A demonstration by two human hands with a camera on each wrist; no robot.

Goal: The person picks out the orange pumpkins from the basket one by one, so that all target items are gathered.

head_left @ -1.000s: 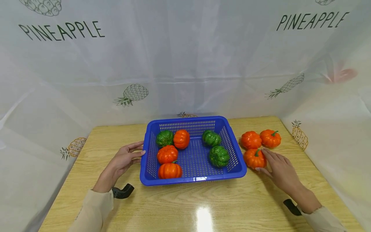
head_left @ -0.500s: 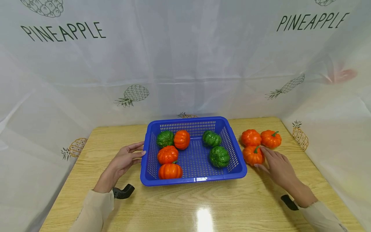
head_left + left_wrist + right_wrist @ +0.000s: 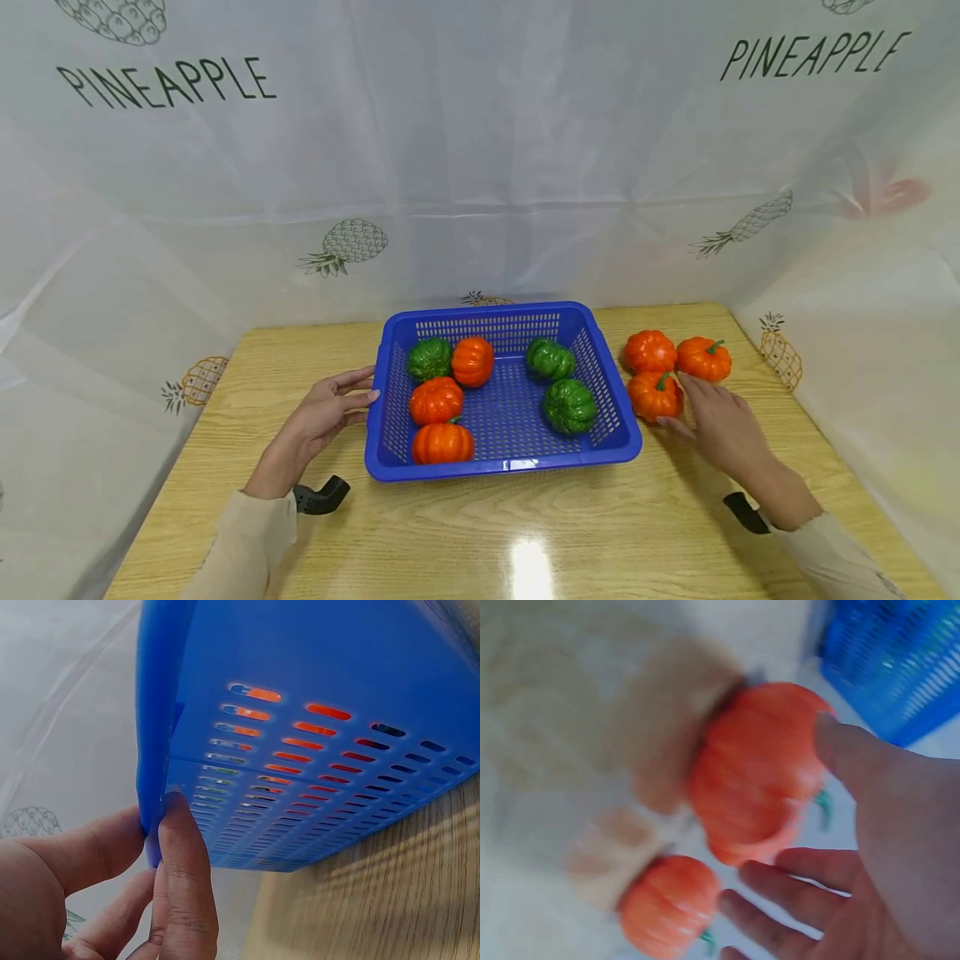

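Note:
My left hand [image 3: 324, 410] pinches the left rim of a blue plastic basket [image 3: 502, 465]. In the left wrist view, the thumb and fingers stand on either side of the basket's edge [image 3: 155, 712]. To the basket's right, my right hand [image 3: 726, 429] is at the near orange pumpkin [image 3: 654, 398], its fingers extended along the right side and the thumb toward the front. The right wrist view, blurred, has the thumb touching or nearly touching an orange pumpkin [image 3: 757, 757]. Behind the near one sit two more orange pumpkins, one on the left [image 3: 649, 351] and one on the right [image 3: 703, 359].
Orange pumpkins [image 3: 436, 401] line the basket's left side with a green pumpkin [image 3: 430, 359] behind. Two green pumpkins, the back one [image 3: 551, 358] and the front one [image 3: 570, 406], lie on its right. A white printed curtain [image 3: 480, 167] hangs behind the wooden table [image 3: 450, 533].
The near orange pumpkin has slid back and slightly left, close against the one behind it, along with my right hand. My left hand and the basket have stayed in place.

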